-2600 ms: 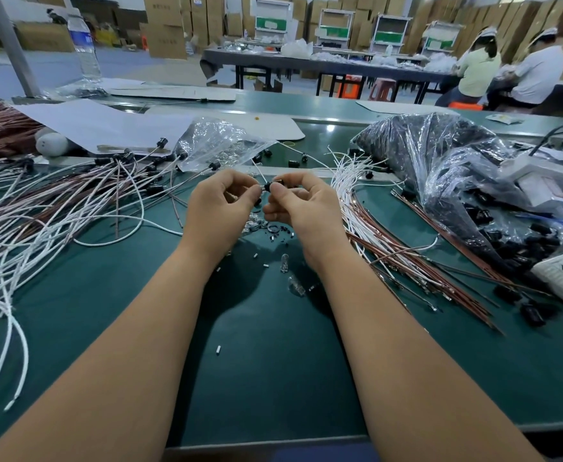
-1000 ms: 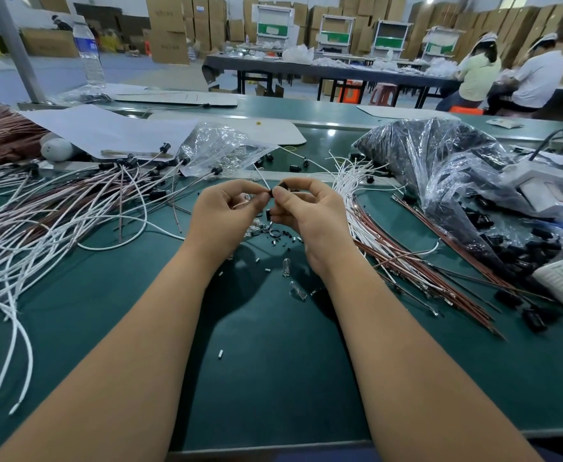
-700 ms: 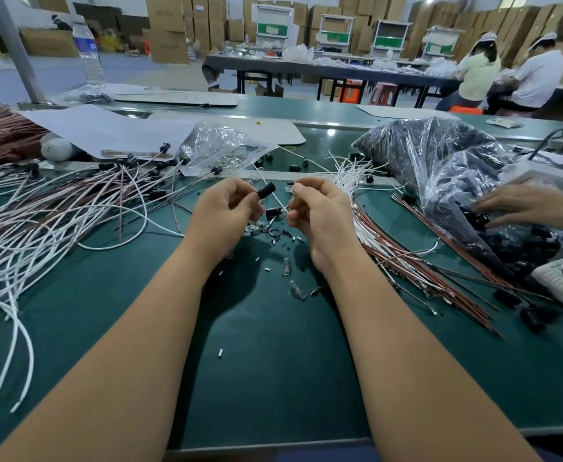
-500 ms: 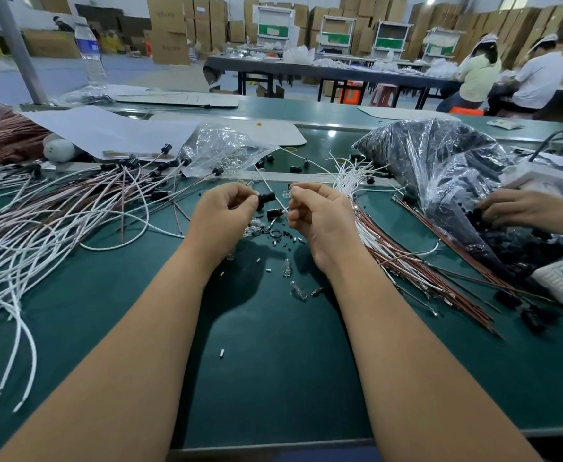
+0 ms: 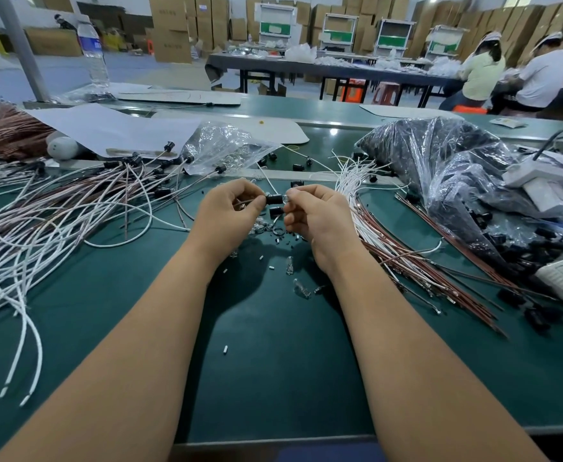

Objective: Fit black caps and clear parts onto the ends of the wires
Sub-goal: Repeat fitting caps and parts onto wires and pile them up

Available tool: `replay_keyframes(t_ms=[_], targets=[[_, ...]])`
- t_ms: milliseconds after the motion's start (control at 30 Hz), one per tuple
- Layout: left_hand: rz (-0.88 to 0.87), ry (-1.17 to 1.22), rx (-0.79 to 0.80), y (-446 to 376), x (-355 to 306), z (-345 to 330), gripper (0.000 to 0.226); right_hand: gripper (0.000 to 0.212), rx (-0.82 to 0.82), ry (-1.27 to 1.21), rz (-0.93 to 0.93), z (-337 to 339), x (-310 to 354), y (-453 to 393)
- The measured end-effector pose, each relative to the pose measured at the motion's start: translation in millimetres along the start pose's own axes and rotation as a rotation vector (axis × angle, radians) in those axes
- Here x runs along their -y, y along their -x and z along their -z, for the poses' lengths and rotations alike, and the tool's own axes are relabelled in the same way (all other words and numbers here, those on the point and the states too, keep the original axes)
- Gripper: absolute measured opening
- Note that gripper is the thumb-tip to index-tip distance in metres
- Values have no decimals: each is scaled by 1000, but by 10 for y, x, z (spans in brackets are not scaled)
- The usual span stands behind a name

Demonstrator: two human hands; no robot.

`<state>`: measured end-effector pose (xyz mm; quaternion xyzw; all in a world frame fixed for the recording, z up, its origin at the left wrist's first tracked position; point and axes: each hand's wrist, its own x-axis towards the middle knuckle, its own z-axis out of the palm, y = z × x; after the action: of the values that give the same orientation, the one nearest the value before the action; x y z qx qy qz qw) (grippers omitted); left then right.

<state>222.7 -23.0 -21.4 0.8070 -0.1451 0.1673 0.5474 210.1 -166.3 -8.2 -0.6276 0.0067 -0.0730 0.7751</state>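
Note:
My left hand (image 5: 228, 215) pinches a black cap (image 5: 273, 199) on the end of a wire, above the middle of the green table (image 5: 273, 361). My right hand (image 5: 318, 216) pinches a small clear part (image 5: 286, 197) against the cap's right end. A second black cap (image 5: 276, 211) shows just below, between the two hands. Loose clear parts (image 5: 290, 265) and small bits lie on the table under my hands. A pile of white and brown wires (image 5: 56, 221) with black caps fitted spreads to the left. Uncapped wires (image 5: 390, 241) lie to the right.
A clear bag (image 5: 220, 148) of clear parts lies behind my hands. At the right a large plastic bag of black caps (image 5: 457, 168) stands beside a white device (image 5: 547, 181). Paper sheets (image 5: 106, 125) and a water bottle (image 5: 93, 51) are at the back left. Two people sit at a far table.
My hands came apart, then closed in again, the right now bringing a clear part to the cap in my left. Another person's hand reached into the cap bag and has gone.

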Motion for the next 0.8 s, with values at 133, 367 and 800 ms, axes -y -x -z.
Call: replay_keyframes(t_ms=[133, 367, 800], targets=[[15, 28, -3, 9, -16, 8, 6, 11, 4, 14, -3, 0, -16, 6], [27, 114, -16, 14, 7, 27, 12, 12, 26, -4, -26, 7, -43, 9], [28, 131, -15, 6, 30, 37, 16, 13, 40, 59, 6, 33, -63, -14]])
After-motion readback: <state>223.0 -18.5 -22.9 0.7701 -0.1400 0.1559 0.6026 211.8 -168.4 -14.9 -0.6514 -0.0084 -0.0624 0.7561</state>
